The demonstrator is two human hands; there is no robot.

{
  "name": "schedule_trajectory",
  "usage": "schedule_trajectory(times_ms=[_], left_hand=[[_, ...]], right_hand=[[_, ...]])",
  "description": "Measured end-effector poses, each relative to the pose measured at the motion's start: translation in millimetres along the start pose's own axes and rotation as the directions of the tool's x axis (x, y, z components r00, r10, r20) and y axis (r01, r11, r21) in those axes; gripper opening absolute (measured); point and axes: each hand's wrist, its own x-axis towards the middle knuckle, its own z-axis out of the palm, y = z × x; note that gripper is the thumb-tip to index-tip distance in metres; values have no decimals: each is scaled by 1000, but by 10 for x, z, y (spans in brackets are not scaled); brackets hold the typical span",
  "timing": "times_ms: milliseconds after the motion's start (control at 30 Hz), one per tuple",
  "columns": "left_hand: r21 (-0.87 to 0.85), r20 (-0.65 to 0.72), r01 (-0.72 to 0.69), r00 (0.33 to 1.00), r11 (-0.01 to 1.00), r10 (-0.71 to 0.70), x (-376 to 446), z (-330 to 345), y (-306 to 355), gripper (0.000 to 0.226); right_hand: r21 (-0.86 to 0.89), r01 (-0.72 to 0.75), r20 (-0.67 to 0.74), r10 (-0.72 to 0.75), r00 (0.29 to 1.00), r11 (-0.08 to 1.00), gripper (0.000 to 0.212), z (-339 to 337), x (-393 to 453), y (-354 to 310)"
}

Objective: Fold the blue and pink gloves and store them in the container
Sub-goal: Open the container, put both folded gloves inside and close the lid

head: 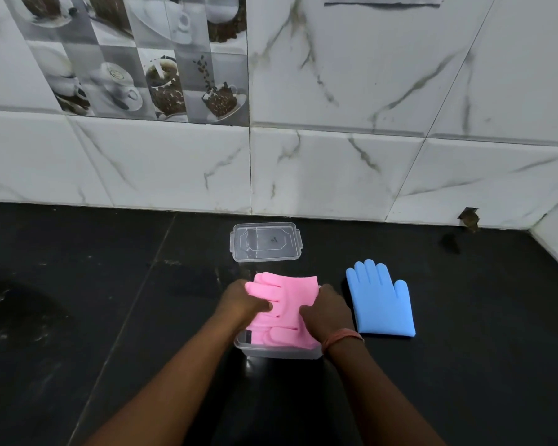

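Observation:
The pink gloves (281, 300) lie folded over the open clear plastic container (273, 351) on the black counter, mostly covering its opening. My left hand (244, 300) grips their left edge and my right hand (327, 312) grips their right side, pressing them down. The blue gloves (380, 300) lie flat on the counter just right of my right hand, fingers pointing away from me, untouched. Most of the container is hidden under the pink gloves and my hands.
The container's clear lid (266, 241) lies flat on the counter behind the container, near the white marble-tiled wall (335, 162). A dark sink basin (20, 304) is at the left. A wall corner (548, 233) closes the counter at the far right.

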Motion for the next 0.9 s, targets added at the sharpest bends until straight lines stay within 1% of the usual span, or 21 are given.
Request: schedule_trajectory(times_ms=[67, 133, 167, 233, 300, 333, 400, 433, 467, 533, 633, 700, 800, 833, 900], left_hand=[[147, -47, -14, 999, 989, 21, -4, 75, -8, 41], [366, -116, -19, 991, 930, 66, -34, 117, -16, 56], [494, -140, -30, 984, 869, 114, -51, 123, -20, 62], [720, -170, -40, 958, 693, 231, -64, 124, -17, 71], [862, -180, -18, 923, 507, 339, -46, 107, 10, 80], [888, -165, -29, 912, 459, 376, -19, 95, 17, 86], [887, -55, -141, 913, 440, 405, 35, 81, 10, 97], [877, 8, -210, 906, 432, 424, 57, 92, -8, 98], [869, 51, -261, 893, 420, 448, 73, 112, -37, 93], [856, 76, -308, 870, 415, 487, 98, 142, -117, 80], [852, 87, -334, 850, 404, 520, 92, 158, -208, 74], [863, 107, -348, 834, 367, 541, 90, 164, -244, 67], [893, 137, -343, 824, 292, 550, 79, 186, -291, 50], [904, 148, -337, 824, 263, 546, 71, 199, -308, 46], [917, 166, -330, 827, 225, 537, 58, 231, -332, 38]], right_hand=[[-111, 25, -21, -27, 999, 993, 39, 13, -33, -1], [-221, 69, -43, -80, 996, 973, 40, 47, -83, 5], [-267, 94, -59, -114, 992, 959, 42, 62, -103, 9], [-334, 128, -86, -166, 982, 934, 47, 71, -128, 15], [-400, 140, -102, -196, 975, 906, 54, 62, -128, 10], [-443, 144, -107, -212, 971, 885, 56, 58, -128, 7], [-511, 170, -109, -260, 959, 842, 61, 64, -136, 25], [-528, 197, -102, -292, 951, 826, 64, 74, -137, 56], [-538, 230, -92, -327, 940, 811, 67, 86, -133, 94], [-545, 315, -54, -408, 912, 777, 68, 120, -117, 164], [-528, 429, -8, -509, 861, 733, 49, 187, -88, 210], [-487, 463, -3, -531, 847, 741, 41, 237, -76, 219], [-426, 490, 46, -522, 852, 761, 38, 299, -40, 237], [-422, 495, 68, -518, 853, 759, 38, 311, -22, 240], [-438, 503, 108, -512, 852, 745, 44, 326, 20, 232]])
